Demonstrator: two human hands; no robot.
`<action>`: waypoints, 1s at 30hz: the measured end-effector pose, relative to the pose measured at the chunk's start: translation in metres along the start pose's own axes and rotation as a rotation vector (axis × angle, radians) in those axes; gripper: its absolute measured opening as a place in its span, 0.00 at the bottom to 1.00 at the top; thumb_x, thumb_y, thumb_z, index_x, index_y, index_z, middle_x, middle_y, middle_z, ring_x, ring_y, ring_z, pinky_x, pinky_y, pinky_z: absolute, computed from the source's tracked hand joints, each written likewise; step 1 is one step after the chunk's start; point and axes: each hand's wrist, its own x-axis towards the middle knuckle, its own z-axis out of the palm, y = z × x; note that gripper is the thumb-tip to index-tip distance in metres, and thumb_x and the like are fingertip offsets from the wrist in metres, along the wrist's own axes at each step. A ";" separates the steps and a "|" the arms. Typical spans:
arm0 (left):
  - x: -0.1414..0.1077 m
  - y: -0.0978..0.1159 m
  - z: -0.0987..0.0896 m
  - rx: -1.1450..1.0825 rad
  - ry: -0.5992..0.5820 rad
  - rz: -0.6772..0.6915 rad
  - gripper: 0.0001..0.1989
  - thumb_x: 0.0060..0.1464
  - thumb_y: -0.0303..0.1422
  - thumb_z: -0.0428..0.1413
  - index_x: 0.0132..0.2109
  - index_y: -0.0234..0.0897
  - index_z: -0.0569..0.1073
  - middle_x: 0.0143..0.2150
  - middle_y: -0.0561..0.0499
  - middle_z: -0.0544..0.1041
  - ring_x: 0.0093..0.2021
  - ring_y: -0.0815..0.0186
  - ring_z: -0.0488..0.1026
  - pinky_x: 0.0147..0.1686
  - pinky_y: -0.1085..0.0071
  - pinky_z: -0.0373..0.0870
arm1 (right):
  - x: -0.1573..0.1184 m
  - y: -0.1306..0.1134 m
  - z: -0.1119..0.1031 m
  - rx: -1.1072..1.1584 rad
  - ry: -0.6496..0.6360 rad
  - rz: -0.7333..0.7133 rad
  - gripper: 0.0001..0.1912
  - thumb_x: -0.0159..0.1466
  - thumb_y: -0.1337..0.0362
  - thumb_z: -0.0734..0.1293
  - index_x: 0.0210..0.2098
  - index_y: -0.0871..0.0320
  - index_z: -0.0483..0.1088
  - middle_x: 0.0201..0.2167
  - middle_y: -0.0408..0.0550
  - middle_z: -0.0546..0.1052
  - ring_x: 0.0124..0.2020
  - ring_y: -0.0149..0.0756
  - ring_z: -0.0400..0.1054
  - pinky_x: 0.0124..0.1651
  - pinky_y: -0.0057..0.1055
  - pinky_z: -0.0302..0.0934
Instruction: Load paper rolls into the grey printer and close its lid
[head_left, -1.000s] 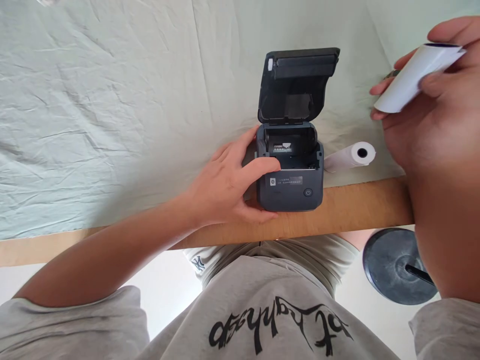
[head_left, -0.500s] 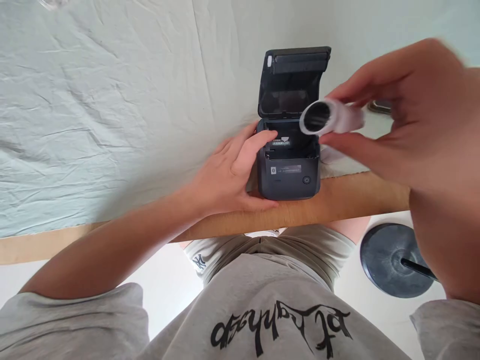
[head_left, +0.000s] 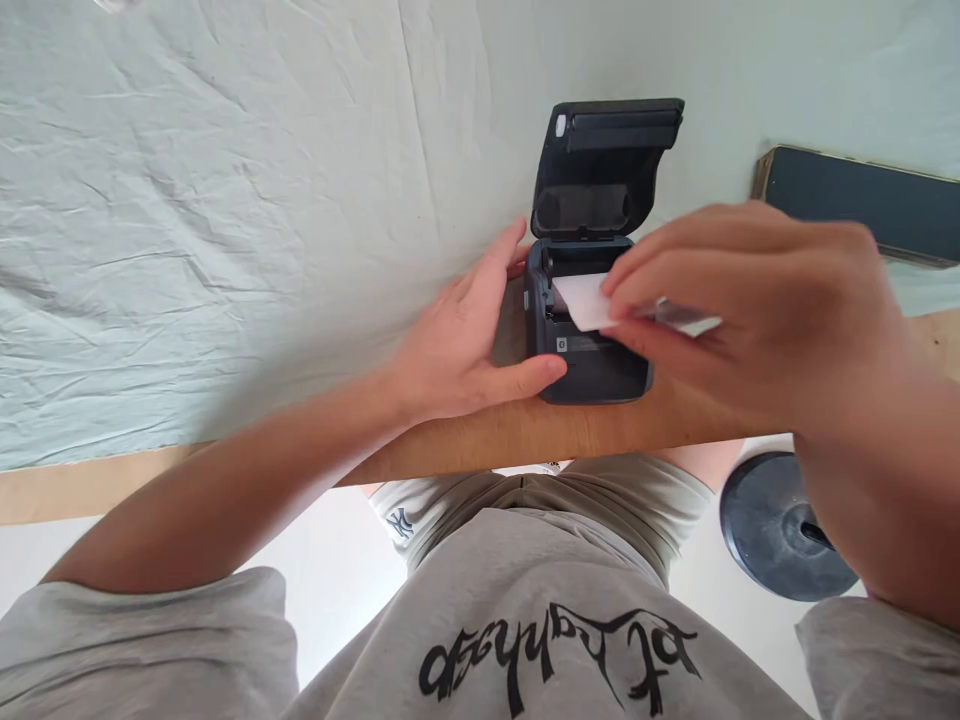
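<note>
Right hand point(head_left: 780, 300), pinching flat white paper point(head_left: 586, 302), is apparently loading boxy dark plastic printer point(head_left: 600, 382); spread left hand point(head_left: 459, 345) is flanking; paper is likely needing straightening next.

The printer point(head_left: 600, 385) has a body of dark, smooth plastic with a mostly matt finish. Its lid point(head_left: 600, 165) looks like black plastic too, shinier across the inner face. The paper point(head_left: 585, 300) is white, thin-looking and smooth, with little shine. Pale green cloth point(head_left: 300, 150), matt and creased, covers the desk point(head_left: 487, 440), whose bare edge is smooth, grained wood with a faint sheen. The phone-like slab point(head_left: 840, 195) has a smooth, dark face. The T-shirt point(head_left: 517, 570) is soft, matt grey fabric; the round base point(head_left: 776, 520) is black and dull, its material unclear.
</note>
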 end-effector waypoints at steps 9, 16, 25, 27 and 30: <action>0.000 0.013 0.002 0.121 0.019 -0.098 0.52 0.78 0.68 0.63 0.92 0.44 0.63 0.92 0.35 0.73 0.90 0.32 0.74 0.89 0.34 0.78 | -0.041 -0.037 0.012 -0.170 0.026 -0.037 0.12 0.82 0.67 0.77 0.61 0.47 0.80 0.63 0.41 0.94 0.69 0.46 0.90 0.63 0.50 0.75; -0.003 0.011 -0.002 0.125 0.005 -0.076 0.55 0.76 0.68 0.66 0.93 0.46 0.61 0.92 0.35 0.72 0.90 0.29 0.73 0.89 0.32 0.78 | -0.039 -0.025 0.003 -0.111 0.186 0.017 0.08 0.83 0.61 0.73 0.59 0.45 0.81 0.63 0.43 0.93 0.66 0.49 0.91 0.66 0.54 0.83; -0.008 0.000 -0.005 0.100 -0.026 -0.074 0.66 0.70 0.67 0.72 0.97 0.49 0.51 0.96 0.34 0.67 0.94 0.28 0.68 0.92 0.30 0.73 | 0.020 0.046 -0.014 -0.053 -0.054 0.348 0.38 0.84 0.46 0.73 0.89 0.36 0.63 0.90 0.45 0.70 0.90 0.55 0.76 0.86 0.61 0.79; -0.009 0.000 -0.003 0.082 -0.025 -0.082 0.68 0.70 0.67 0.72 0.98 0.50 0.46 0.96 0.34 0.66 0.94 0.29 0.68 0.92 0.30 0.73 | 0.019 0.030 -0.014 -0.013 0.004 0.315 0.34 0.85 0.47 0.69 0.87 0.38 0.65 0.89 0.44 0.71 0.84 0.50 0.81 0.80 0.56 0.81; -0.008 0.007 -0.002 0.059 -0.033 -0.082 0.68 0.72 0.67 0.70 0.99 0.48 0.44 0.97 0.34 0.65 0.95 0.31 0.68 0.92 0.32 0.73 | -0.006 -0.008 -0.012 -0.027 0.164 0.358 0.28 0.88 0.42 0.67 0.80 0.41 0.75 0.76 0.50 0.83 0.66 0.47 0.88 0.67 0.53 0.81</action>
